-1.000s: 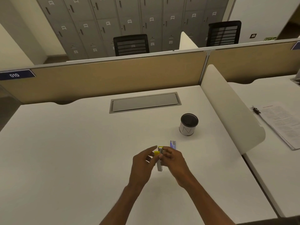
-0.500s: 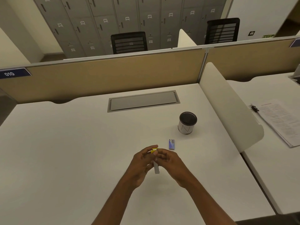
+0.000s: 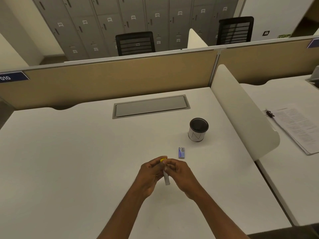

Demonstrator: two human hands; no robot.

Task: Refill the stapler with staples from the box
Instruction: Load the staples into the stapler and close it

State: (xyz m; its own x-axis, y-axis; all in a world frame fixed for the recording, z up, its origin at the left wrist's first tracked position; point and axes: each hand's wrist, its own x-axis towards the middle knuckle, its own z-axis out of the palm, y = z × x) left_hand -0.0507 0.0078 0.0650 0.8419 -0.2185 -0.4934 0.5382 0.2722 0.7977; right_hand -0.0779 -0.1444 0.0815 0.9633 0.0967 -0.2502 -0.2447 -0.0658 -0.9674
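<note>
A small stapler [image 3: 166, 177] with a yellow top and a grey metal body is held just above the white desk [image 3: 69, 161] between both hands. My left hand [image 3: 149, 175] wraps its left side, fingers curled near the yellow end. My right hand [image 3: 181, 175] pinches it from the right. Most of the stapler is hidden by the fingers. The staple box [image 3: 181, 152], small and blue, lies flat on the desk just beyond my right hand, untouched.
A black-and-white cup [image 3: 198, 129] stands beyond the box. A grey cable hatch [image 3: 151, 106] is set into the desk's far middle. A white curved divider [image 3: 241, 114] borders the right side, with clipped papers [image 3: 296, 128] on the neighbouring desk.
My hands closed more tightly around the stapler, so less of its yellow top shows. The staple box, earlier touching my right fingers, now lies apart from them.
</note>
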